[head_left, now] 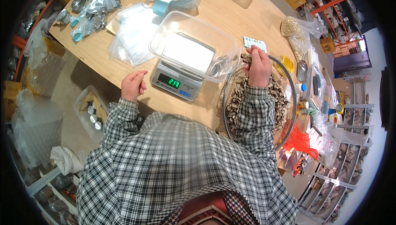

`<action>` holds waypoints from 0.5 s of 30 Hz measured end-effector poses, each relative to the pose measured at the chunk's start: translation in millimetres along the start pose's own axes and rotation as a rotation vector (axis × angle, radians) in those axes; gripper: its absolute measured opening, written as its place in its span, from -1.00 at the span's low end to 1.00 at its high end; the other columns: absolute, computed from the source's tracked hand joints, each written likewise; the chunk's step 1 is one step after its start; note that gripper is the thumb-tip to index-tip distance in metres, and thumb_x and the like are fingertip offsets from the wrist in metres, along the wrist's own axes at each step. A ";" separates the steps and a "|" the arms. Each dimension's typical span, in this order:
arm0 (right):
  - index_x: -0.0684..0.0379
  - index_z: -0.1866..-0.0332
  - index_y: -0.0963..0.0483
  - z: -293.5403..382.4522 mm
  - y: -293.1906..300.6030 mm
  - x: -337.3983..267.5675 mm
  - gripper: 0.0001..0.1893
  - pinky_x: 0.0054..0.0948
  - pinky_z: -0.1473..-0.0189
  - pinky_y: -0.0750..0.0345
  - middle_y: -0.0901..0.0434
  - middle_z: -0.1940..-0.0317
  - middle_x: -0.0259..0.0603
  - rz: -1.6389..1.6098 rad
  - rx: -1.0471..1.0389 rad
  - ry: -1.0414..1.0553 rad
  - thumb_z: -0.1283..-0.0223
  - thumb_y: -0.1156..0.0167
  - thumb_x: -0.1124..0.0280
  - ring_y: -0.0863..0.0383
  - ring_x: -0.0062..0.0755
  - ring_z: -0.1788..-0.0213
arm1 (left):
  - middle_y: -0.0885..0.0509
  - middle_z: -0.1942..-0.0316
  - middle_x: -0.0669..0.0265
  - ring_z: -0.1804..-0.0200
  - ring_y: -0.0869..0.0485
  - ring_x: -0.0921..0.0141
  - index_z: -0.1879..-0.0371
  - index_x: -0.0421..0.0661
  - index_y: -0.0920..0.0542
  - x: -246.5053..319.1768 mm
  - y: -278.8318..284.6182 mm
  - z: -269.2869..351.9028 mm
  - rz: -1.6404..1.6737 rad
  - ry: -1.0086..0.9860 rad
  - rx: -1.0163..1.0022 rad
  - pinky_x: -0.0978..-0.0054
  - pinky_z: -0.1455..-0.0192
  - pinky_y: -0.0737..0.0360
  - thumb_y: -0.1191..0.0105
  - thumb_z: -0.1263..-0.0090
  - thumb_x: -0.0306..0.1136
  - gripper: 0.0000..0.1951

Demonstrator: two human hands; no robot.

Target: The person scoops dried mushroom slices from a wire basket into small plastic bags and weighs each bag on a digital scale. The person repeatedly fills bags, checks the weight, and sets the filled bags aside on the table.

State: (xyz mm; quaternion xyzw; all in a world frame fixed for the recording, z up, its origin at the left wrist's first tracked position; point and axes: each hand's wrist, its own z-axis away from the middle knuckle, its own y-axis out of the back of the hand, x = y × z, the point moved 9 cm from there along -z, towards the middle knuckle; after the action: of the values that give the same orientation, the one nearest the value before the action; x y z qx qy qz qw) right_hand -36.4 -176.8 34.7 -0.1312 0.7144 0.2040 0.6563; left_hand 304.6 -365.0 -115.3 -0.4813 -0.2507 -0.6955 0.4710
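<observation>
My right hand pinches a few dried brown pieces above the far left rim of a round wire-mesh basket. Many similar curled, dark dried pieces lie in the basket; whether they are mushroom or herb, I cannot tell. Left of it, a digital scale with a lit green display carries a clear plastic tub. Crumpled clear plastic shows in the tub's near right corner. My left hand hovers by the table edge, left of the scale, fingers curled around nothing visible.
Clear plastic bags lie left of the tub. Behind stands a box with blue label strips. Printed labels lie beyond my right hand. A red plastic bag and a metal scoop are at right; a plastic bin stands below left.
</observation>
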 end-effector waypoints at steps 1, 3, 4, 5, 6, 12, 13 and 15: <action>0.38 0.11 -0.48 -2.9 -1.1 -0.1 -0.72 -0.64 0.62 -0.40 -0.60 0.37 -0.16 0.065 -0.017 0.032 -0.23 -0.01 0.37 -0.42 -0.62 0.67 | -0.46 0.72 0.46 0.77 -0.28 0.66 0.13 -0.16 -0.58 0.2 -0.5 0.7 -0.002 0.003 0.001 0.74 0.76 -0.12 0.04 -0.33 -0.32 -0.76; 0.38 0.12 -0.48 -10.3 -2.2 1.3 -0.72 -0.57 0.57 -0.43 -0.62 0.36 -0.13 0.246 -0.042 0.140 -0.20 -0.01 0.39 -0.46 -0.55 0.64 | -0.46 0.72 0.46 0.77 -0.28 0.66 0.13 -0.16 -0.57 0.6 -1.0 2.1 -0.004 0.007 0.004 0.74 0.76 -0.12 0.04 -0.33 -0.33 -0.76; 0.38 0.12 -0.48 -14.4 -2.9 3.5 -0.73 -0.54 0.54 -0.45 -0.62 0.36 -0.11 0.360 -0.050 0.217 -0.19 -0.02 0.40 -0.49 -0.52 0.63 | -0.46 0.72 0.46 0.77 -0.28 0.66 0.13 -0.16 -0.57 1.2 -1.1 2.0 0.000 0.000 -0.001 0.74 0.76 -0.12 0.04 -0.33 -0.33 -0.76; 0.39 0.13 -0.48 -16.2 -5.2 2.7 -0.73 -0.50 0.51 -0.47 -0.63 0.36 -0.10 0.475 -0.057 0.294 -0.17 -0.02 0.40 -0.52 -0.48 0.62 | -0.46 0.72 0.46 0.77 -0.28 0.66 0.13 -0.16 -0.57 1.4 -1.2 1.7 0.004 -0.007 -0.007 0.74 0.75 -0.12 0.04 -0.33 -0.33 -0.76; 0.39 0.14 -0.47 -17.2 -9.8 3.8 -0.72 -0.43 0.43 -0.50 -0.62 0.34 -0.04 0.507 -0.081 0.235 -0.18 0.01 0.38 -0.56 -0.39 0.59 | -0.46 0.72 0.46 0.77 -0.28 0.66 0.13 -0.16 -0.57 1.0 -1.0 2.0 0.009 -0.011 -0.010 0.74 0.75 -0.11 0.04 -0.33 -0.33 -0.76; 0.38 0.15 -0.45 -4.9 -20.2 -19.2 -0.67 -0.50 0.57 -0.45 -0.61 0.40 -0.10 0.407 -0.051 0.050 -0.25 0.11 0.31 -0.50 -0.45 0.68 | -0.46 0.71 0.45 0.76 -0.29 0.66 0.13 -0.18 -0.57 0.4 -0.4 5.2 0.016 -0.010 0.004 0.73 0.75 -0.12 0.05 -0.33 -0.33 -0.76; 0.38 0.15 -0.45 -7.0 -18.6 -17.5 -0.67 -0.55 0.62 -0.40 -0.61 0.40 -0.11 0.367 -0.046 0.050 -0.26 0.11 0.29 -0.44 -0.50 0.71 | -0.46 0.71 0.45 0.76 -0.29 0.66 0.13 -0.18 -0.57 0.2 -0.4 5.5 0.009 -0.012 0.001 0.73 0.75 -0.12 0.05 -0.33 -0.33 -0.75; 0.36 0.15 -0.44 -15.3 -9.2 -12.9 -0.67 -0.63 0.71 -0.31 -0.60 0.40 -0.12 0.288 -0.035 0.048 -0.27 0.09 0.26 -0.34 -0.60 0.78 | -0.46 0.71 0.45 0.76 -0.29 0.66 0.12 -0.18 -0.57 0.0 -0.3 5.9 -0.004 -0.016 -0.003 0.73 0.74 -0.12 0.06 -0.33 -0.33 -0.75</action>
State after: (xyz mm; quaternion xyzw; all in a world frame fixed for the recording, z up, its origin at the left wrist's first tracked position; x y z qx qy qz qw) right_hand -44.4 -193.0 47.2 -0.0436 0.7377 0.3054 0.6006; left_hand 306.9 -360.1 -112.8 -0.4871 -0.2544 -0.6930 0.4668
